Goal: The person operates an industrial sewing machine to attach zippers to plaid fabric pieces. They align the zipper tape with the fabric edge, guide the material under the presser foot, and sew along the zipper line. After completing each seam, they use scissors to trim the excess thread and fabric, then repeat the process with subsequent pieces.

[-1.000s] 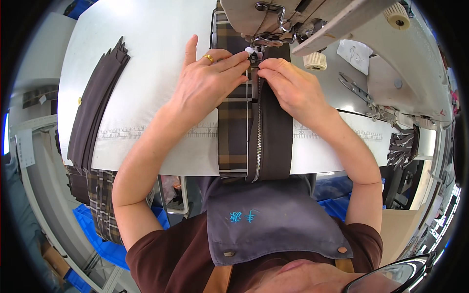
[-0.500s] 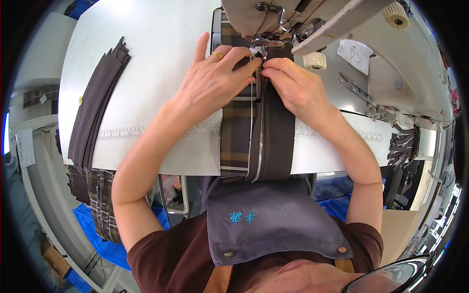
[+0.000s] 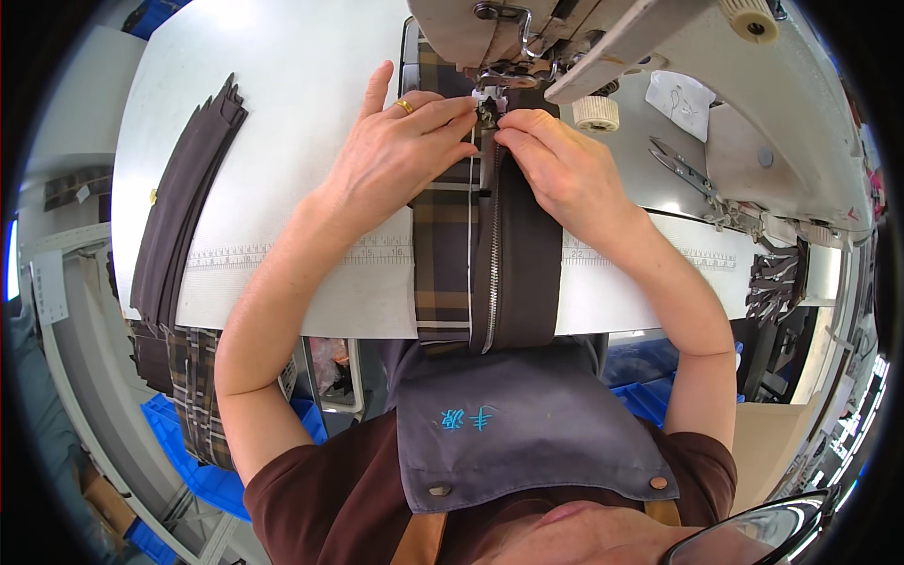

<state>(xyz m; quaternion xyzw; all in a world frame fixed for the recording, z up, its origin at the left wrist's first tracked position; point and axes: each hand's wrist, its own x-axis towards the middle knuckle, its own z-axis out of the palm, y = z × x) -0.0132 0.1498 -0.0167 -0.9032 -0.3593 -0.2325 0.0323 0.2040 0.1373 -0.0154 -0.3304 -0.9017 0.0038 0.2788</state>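
Head view: the zipper [image 3: 493, 264] lies on the table [image 3: 282, 94], between plaid cloth [image 3: 441, 273] and dark cloth [image 3: 532, 273]. Its long axis runs from the table's near edge away toward the presser foot [image 3: 488, 99], leaning slightly right at the far end. The right hand [image 3: 560, 174] pinches narrowly at that end; the left hand [image 3: 400, 155] spreads wide over the plaid cloth, little finger raised, fingertips just beside the foot.
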